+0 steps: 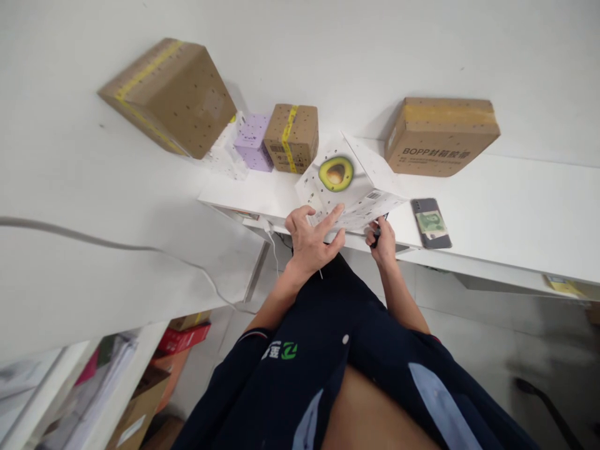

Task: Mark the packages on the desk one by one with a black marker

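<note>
A white carton [359, 181] printed with a halved avocado stands tilted on the narrow white shelf in front of me. My left hand [315, 239] lies against its near lower side, fingers spread, with the index fingertip on the printed face. Beside the carton's lower right corner, my right hand [383, 242] is closed around a small black tool [375, 236]. Most of this tool is hidden by the fingers, so its exact kind does not show. To the right of that hand lies a phone [430, 223] with a green banknote on its back.
Behind stand a brown taped box [291, 139], a purple box [254, 142] and a large brown carton [187, 94] at left. A brown BOPP tape carton [443, 137] stands at right. A grey cable [140, 245] crosses the left side. Shelves with boxes [140, 400] are lower left.
</note>
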The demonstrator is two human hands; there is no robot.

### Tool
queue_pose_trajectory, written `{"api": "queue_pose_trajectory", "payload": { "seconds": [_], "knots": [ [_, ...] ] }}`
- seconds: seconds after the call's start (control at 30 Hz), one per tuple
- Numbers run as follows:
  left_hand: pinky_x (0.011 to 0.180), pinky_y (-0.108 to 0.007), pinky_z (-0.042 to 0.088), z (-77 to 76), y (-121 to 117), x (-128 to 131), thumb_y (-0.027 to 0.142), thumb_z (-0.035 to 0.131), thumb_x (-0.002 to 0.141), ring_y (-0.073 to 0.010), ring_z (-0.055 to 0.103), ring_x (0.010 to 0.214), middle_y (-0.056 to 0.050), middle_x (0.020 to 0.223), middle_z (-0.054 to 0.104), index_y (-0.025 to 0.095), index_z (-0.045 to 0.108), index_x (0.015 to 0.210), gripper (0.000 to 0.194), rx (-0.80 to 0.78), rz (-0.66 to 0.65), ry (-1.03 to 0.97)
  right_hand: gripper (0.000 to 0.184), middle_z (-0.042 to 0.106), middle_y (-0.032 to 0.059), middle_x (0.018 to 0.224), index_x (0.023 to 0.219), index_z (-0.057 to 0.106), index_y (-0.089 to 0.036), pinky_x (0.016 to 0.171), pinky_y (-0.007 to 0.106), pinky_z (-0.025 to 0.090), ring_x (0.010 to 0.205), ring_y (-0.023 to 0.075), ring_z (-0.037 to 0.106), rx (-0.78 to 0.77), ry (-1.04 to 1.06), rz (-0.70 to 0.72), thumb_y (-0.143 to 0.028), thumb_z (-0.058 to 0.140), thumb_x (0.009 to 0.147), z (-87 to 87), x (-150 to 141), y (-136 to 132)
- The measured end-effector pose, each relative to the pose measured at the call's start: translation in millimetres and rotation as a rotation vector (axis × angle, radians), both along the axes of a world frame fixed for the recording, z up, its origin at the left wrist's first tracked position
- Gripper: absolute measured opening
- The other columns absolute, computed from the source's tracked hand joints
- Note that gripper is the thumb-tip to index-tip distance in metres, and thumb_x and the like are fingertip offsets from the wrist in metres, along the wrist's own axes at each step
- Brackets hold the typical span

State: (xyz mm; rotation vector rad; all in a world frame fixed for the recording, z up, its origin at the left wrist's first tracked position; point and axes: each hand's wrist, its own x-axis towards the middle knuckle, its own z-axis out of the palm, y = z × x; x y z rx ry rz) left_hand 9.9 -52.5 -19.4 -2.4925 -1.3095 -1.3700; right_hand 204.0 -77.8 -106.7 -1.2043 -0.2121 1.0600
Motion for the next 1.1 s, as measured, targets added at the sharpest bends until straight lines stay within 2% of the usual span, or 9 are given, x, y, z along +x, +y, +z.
{"api": "queue_pose_trajectory", "payload": {
  "seconds": [0.1,0.2,0.3,0.4,0.6,0.83,1.1],
  "knots": [
    [0.097,-0.043,0.034,-1.8,-6.2,-1.2,0.045,0.064,0.088,-0.0258,0.042,0.101,-0.008,0.101,0.044,0.033,0.07,0.131,0.045,-0.082,0.025,0.059,0.055,0.049,-0.0097,0.072,0.079,0.042,-0.024,0.034,0.019,0.024,0.04,0.0,0.03,-0.002,-0.016,0.016,-0.061,0.08,0.064,0.3,0.1,-0.2],
    [0.086,-0.039,0.036,-2.8,-12.1,-1.9,0.046,0.061,0.091,-0.023,0.04,0.087,-0.006,0.09,0.046,0.035,0.067,0.135,0.045,-0.08,0.046,0.144,0.054,0.049,-0.0097,0.073,0.079,0.042,-0.024,0.034,0.019,0.023,0.039,-0.0001,0.03,-0.006,-0.039,0.024,-0.062,0.079,0.067,-0.6,0.1,0.1],
    [0.082,-0.037,0.035,-2.9,-14.8,-2.1,0.046,0.058,0.093,-0.0224,0.039,0.082,-0.005,0.085,0.046,0.037,0.066,0.136,0.045,-0.081,0.044,0.17,0.053,0.048,-0.0099,0.073,0.078,0.04,-0.024,0.034,0.019,0.024,0.039,0.0,0.031,0.005,-0.07,0.035,-0.061,0.077,0.07,-1.9,0.2,1.0],
    [0.083,-0.037,0.036,-2.6,-14.6,-1.5,0.046,0.058,0.093,-0.0229,0.04,0.085,-0.006,0.089,0.048,0.037,0.065,0.137,0.046,-0.095,0.041,0.166,0.054,0.048,-0.01,0.073,0.078,0.038,-0.024,0.034,0.019,0.024,0.039,0.0001,0.032,0.003,-0.068,0.027,-0.061,0.077,0.069,-2.4,0.2,1.7],
    [0.085,-0.038,0.038,-3.6,-13.8,1.5,0.044,0.061,0.091,-0.0241,0.043,0.092,-0.008,0.098,0.049,0.036,0.067,0.135,0.046,-0.012,0.065,0.167,0.054,0.05,-0.0099,0.074,0.078,0.043,-0.023,0.034,0.018,0.025,0.039,-0.0009,0.032,0.008,-0.017,0.008,-0.058,0.082,0.065,-1.2,-0.1,1.6],
    [0.093,-0.04,0.039,-4.4,-14.1,0.8,0.043,0.061,0.091,-0.0244,0.044,0.097,-0.008,0.102,0.047,0.033,0.068,0.134,0.045,-0.102,0.012,0.088,0.051,0.05,-0.0097,0.073,0.077,0.043,-0.023,0.034,0.017,0.024,0.039,-0.0011,0.032,0.032,0.023,-0.006,-0.053,0.083,0.067,-2.4,-0.3,1.5],
    [0.099,-0.041,0.043,-5.2,-13.8,-3.5,0.036,0.06,0.093,-0.0228,0.047,0.105,-0.008,0.106,0.043,0.024,0.072,0.124,0.035,0.007,-0.024,-0.022,0.051,0.052,-0.0108,0.075,0.081,0.046,-0.023,0.033,0.017,0.026,0.038,-0.0013,0.033,0.046,0.024,-0.001,-0.055,0.083,0.066,-1.0,-0.3,2.2]
  ]
}}
